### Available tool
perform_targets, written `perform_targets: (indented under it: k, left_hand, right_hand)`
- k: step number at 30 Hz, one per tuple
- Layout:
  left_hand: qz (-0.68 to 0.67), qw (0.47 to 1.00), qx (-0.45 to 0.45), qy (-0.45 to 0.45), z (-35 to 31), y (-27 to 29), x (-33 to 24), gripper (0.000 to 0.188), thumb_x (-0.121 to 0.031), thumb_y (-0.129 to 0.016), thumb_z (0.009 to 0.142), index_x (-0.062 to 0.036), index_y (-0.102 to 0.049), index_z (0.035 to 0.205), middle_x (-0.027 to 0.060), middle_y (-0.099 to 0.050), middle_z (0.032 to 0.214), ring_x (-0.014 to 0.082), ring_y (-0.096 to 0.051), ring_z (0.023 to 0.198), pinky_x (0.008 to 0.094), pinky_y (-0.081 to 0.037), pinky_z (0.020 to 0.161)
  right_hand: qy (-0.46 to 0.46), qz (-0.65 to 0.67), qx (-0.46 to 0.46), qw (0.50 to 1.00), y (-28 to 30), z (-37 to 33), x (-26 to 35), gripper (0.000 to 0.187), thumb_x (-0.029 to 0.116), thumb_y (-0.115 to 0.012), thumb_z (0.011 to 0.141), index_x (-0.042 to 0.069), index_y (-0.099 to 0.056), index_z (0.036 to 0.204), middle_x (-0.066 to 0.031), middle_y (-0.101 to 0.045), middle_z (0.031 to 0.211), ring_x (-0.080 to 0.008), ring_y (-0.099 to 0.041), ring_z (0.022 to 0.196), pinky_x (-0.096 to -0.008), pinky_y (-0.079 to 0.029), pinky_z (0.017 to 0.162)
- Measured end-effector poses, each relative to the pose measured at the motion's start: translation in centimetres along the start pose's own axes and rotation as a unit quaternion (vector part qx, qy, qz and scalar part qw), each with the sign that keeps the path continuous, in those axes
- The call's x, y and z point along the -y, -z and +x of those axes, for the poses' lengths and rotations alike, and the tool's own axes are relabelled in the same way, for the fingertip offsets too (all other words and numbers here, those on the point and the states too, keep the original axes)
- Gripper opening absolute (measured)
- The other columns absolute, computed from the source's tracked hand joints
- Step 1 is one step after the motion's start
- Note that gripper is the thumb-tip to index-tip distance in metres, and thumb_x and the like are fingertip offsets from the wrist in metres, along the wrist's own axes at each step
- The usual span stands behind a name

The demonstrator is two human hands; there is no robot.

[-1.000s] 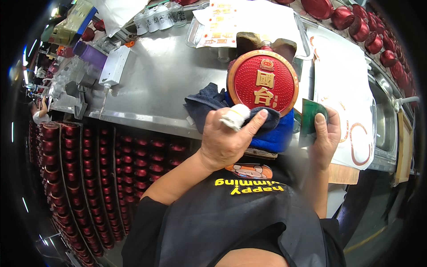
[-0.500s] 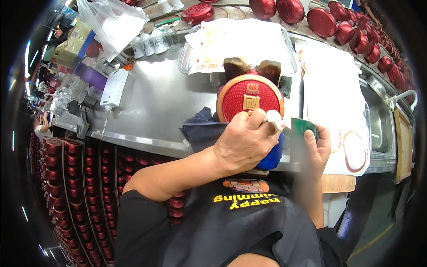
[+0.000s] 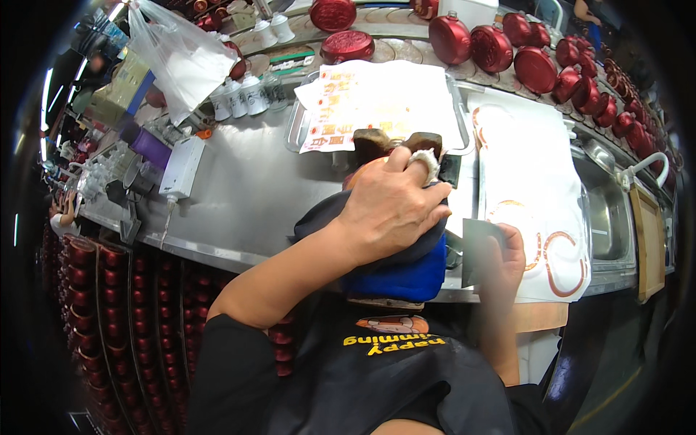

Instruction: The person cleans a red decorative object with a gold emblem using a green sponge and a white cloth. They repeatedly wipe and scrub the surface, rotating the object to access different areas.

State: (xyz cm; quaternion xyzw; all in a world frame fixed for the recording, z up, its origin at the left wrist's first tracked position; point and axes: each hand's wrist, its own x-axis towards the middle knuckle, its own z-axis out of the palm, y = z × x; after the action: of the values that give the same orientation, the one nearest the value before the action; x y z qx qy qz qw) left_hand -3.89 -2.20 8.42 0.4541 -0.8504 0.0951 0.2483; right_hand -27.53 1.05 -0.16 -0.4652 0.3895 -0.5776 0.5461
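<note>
My left hand (image 3: 391, 203) is closed on a dark blue cloth (image 3: 322, 214) and presses it over the face of a round red bottle with an orange-gold rim (image 3: 365, 172). Most of the bottle is hidden by hand and cloth. A crumpled white piece (image 3: 429, 164) shows at my left fingers; whether it is a wad or a wrapping is unclear. Beneath lies a bright blue padded support (image 3: 413, 272), and two dark brown rests (image 3: 424, 143) stand behind the bottle. To the right, my right hand (image 3: 507, 254), blurred, grips a thin dark green scraper (image 3: 476, 250).
Behind the bottle, a clear tray (image 3: 292, 134) bears white decal sheets (image 3: 391, 90). More white sheets (image 3: 522, 159) with red-gold curved strips lie right, beside a sink (image 3: 612, 210). Several red bottles (image 3: 535, 69) line the far conveyor. A white box (image 3: 181, 168) stands left on the steel table.
My left hand has moved up and left and now presses the dark cloth across the bottle's face, which was bare before. My right hand with the scraper has shifted slightly down and left.
</note>
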Motion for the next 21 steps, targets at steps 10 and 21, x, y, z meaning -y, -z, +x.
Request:
perform_targets:
  k: [10,21]
  left_hand:
    - [-0.007,0.999,0.009,-0.052,-4.6,-0.3,-1.9,0.047,-0.029,-0.074,0.084,-0.0111,-0.071,0.128,0.008,-0.067,0.106,0.0263,-0.056,0.094,0.0375,-0.052,0.081]
    - [-0.079,0.986,-0.123,0.076,-8.9,1.1,1.9,0.048,-0.004,-0.071,0.086,-0.0136,-0.071,0.133,0.0092,-0.07,0.098,0.0298,-0.064,0.085,0.0383,-0.057,0.078]
  right_hand:
    - [0.011,-0.03,0.018,0.999,-0.1,-0.1,0.1,0.025,0.013,-0.066,0.104,-0.001,-0.056,0.122,-0.0059,-0.068,0.107,-0.0101,-0.063,0.095,-0.0241,-0.052,0.085]
    - [-0.002,-0.03,0.001,1.0,0.3,0.1,-0.1,0.023,0.014,-0.065,0.104,0.0,-0.057,0.121,-0.0046,-0.066,0.106,-0.0096,-0.062,0.092,-0.0237,-0.051,0.084]
